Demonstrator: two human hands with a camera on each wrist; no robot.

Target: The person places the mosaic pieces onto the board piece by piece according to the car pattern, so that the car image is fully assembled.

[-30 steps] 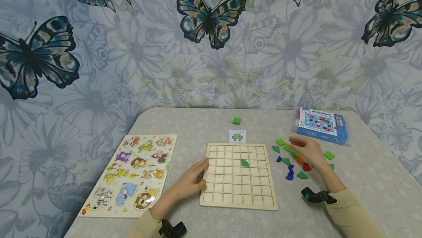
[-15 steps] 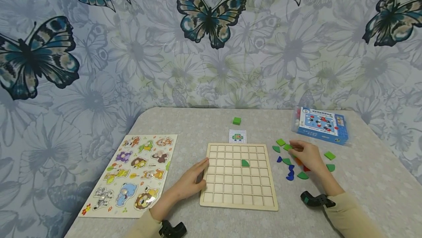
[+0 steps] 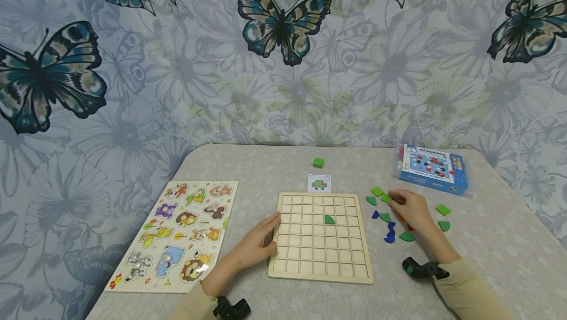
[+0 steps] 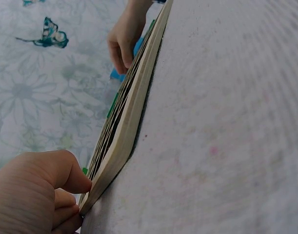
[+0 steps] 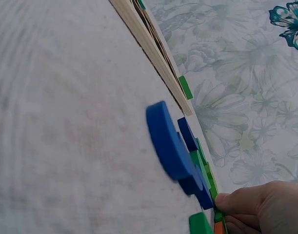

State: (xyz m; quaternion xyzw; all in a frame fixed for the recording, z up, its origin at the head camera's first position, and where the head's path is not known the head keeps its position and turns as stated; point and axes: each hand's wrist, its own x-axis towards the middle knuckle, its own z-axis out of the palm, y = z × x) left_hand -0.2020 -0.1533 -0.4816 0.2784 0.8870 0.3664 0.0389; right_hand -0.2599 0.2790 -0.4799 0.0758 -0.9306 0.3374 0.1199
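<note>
While the animal puzzle (image 3: 177,234) lies idle at the left of the desk (image 3: 248,167), the left hand (image 3: 253,243) rests against the left edge of the grid board (image 3: 320,235), fingers loosely curled at its rim and steadying it rather than gripping anything. One green quarter-round (image 3: 329,219) already sits in a cell right of the board's middle. Just beyond the far edge lies a small pattern card (image 3: 319,182), and farther off a lone green cube (image 3: 317,162).

Right of the board the loose pieces (image 3: 390,234) are scattered: green squares, green and blue curved bits, something orange and red half hidden. The right hand (image 3: 409,209) is down among them, fingertips (image 5: 227,202) closed on a green tile (image 3: 386,198) at the far side of the pile; its grip looks like a pinch, thumb against forefinger. A blue box (image 3: 431,167) stands at the far right.

To do this pick well, I would judge: lift the tile straight up so neighbours are not dragged, check its shape against the card, keep the left hand pressing so the board does not slide.
</note>
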